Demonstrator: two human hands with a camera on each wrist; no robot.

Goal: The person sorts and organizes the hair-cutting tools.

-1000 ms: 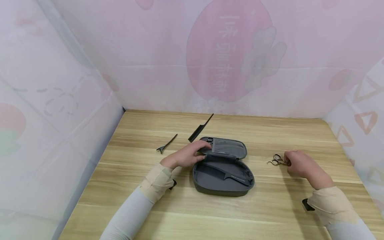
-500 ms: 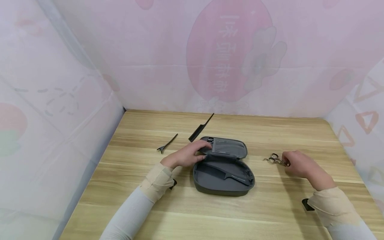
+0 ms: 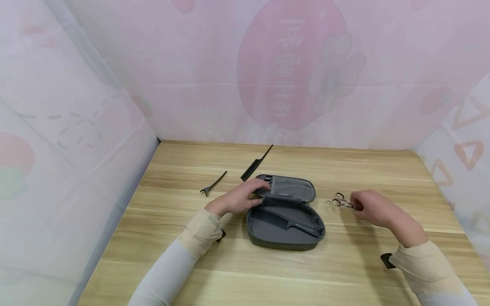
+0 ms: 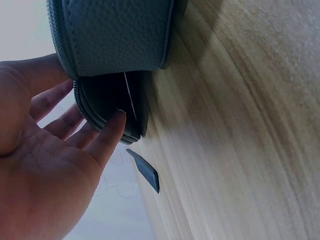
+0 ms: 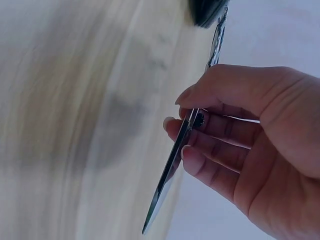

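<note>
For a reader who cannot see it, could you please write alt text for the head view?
A person's right hand pinches a pair of scissors by the blades above a wooden table, handles pointing left toward an open grey case. The left hand rests on the case's left edge; a black comb lies inside, and a tail comb and hair clip lie behind.

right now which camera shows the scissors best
The right wrist view: it shows the scissors close up, blades shut and pinched by the right hand. The head view shows the scissors whole but small, finger loops pointing at the open case, above the table. The left wrist view shows none of them.
</note>
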